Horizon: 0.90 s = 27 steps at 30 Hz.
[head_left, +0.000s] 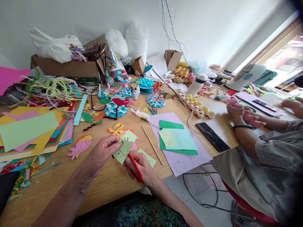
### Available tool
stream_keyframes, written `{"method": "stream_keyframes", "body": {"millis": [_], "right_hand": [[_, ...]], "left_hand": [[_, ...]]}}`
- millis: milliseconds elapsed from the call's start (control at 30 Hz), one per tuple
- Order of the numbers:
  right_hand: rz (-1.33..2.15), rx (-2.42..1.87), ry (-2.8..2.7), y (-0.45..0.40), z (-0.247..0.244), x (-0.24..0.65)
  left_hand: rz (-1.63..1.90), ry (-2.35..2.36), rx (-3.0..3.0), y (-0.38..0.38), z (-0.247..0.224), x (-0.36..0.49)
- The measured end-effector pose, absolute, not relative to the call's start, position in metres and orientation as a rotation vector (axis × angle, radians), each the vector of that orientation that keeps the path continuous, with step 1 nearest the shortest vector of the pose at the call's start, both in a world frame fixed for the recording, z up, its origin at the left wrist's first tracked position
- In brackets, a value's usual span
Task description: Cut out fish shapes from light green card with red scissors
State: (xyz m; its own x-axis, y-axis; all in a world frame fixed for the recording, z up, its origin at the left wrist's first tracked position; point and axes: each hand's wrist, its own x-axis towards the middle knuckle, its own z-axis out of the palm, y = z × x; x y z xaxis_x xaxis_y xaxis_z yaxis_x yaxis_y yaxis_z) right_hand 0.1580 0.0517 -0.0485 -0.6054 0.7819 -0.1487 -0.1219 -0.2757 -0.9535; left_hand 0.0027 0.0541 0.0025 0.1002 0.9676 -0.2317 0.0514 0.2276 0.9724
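Pale, smooth wall point(94, 12) rises behind your wood-grained table point(47, 198), which is strewn with cut paper and fuzzy craft pieces. Your left hand point(103, 152) pinches a small pale green paper piece point(124, 147) between thumb and fingers, above the near edge; a fish is drawn on it in dark line, and its top edge is jagged. Your right hand point(145, 166) is closed around the glossy red loops of the scissors point(138, 172), just beside that paper; their blades are mostly hidden from you. To your left lie a pink paper fish point(81, 147), flat stacked coloured sheets point(28, 130) and a tangle of soft, fuzzy stems point(56, 90). Right of your hands, a thin round wooden stick point(152, 145) lies beside a lavender sheet point(169, 160) bearing pencilled fish. Farther right, a co-worker's hand point(235, 112) grips a bumpy, pointed pink strip point(252, 118).
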Motion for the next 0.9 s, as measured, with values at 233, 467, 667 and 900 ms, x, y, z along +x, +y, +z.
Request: {"method": "stream_keyframes", "body": {"millis": [233, 467, 667, 900], "right_hand": [[1.908, -0.814, -1.422, 0.052, -0.049, 0.16], [1.881, -0.82, -1.454, 0.05, -0.048, 0.16], [1.921, -0.834, -1.423, 0.047, -0.05, 0.157], [1.981, -0.818, -1.521, 0.042, -0.047, 0.152]], "left_hand": [[0.935, 1.264, 1.134, 0.053, 0.003, 0.003], [0.914, 1.236, 1.147, 0.052, 0.001, 0.0], [0.908, 1.223, 1.14, 0.05, 0.003, -0.004], [0.866, 1.298, 1.113, 0.036, -0.007, -0.014]]}}
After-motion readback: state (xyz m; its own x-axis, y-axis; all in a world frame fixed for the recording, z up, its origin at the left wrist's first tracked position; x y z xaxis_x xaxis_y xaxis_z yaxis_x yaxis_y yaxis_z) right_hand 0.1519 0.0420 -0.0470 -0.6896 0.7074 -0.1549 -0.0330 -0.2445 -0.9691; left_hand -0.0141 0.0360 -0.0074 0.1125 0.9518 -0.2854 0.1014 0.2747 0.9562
